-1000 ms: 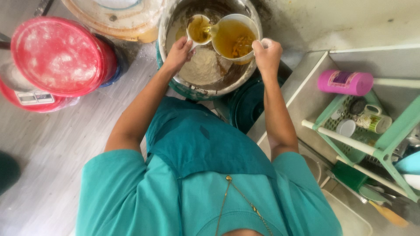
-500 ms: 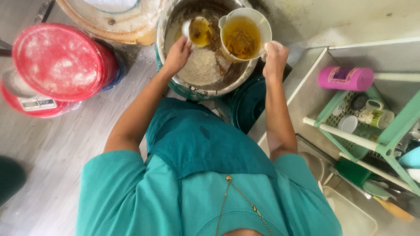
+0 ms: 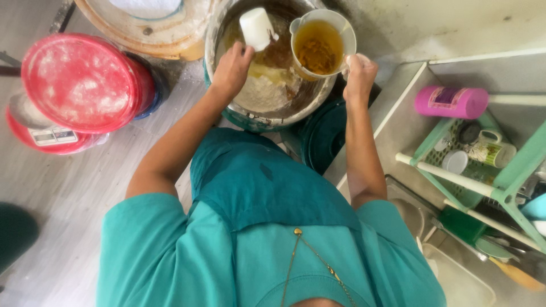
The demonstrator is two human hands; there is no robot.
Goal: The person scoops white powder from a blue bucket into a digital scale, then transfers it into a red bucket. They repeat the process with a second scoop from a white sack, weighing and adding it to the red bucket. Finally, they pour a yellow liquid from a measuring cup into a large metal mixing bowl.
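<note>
A large metal mixing bowl [image 3: 267, 116] stands on the floor in front of me, with flour and yellowish liquid inside. My left hand [image 3: 232, 67] grips a small white cup [image 3: 256, 27], tipped upside down over the bowl. My right hand [image 3: 360, 73] holds the handle of a white jug [image 3: 322, 45] with amber liquid in it, held upright above the bowl's right rim. My teal apron and shirt fill the lower middle of the view.
A red lidded bucket [image 3: 82, 79] dusted with flour sits at left above a red kitchen scale [image 3: 51, 137]. Another floury tub [image 3: 148, 28] is at the top. A dark green container [image 3: 324, 133] sits beside the bowl. At right stands a green rack [image 3: 483, 170] with a pink bottle [image 3: 452, 101].
My left hand has turned the small cup from upright with liquid to upside down over the bowl. The jug has stayed in my right hand, shifted slightly to the right.
</note>
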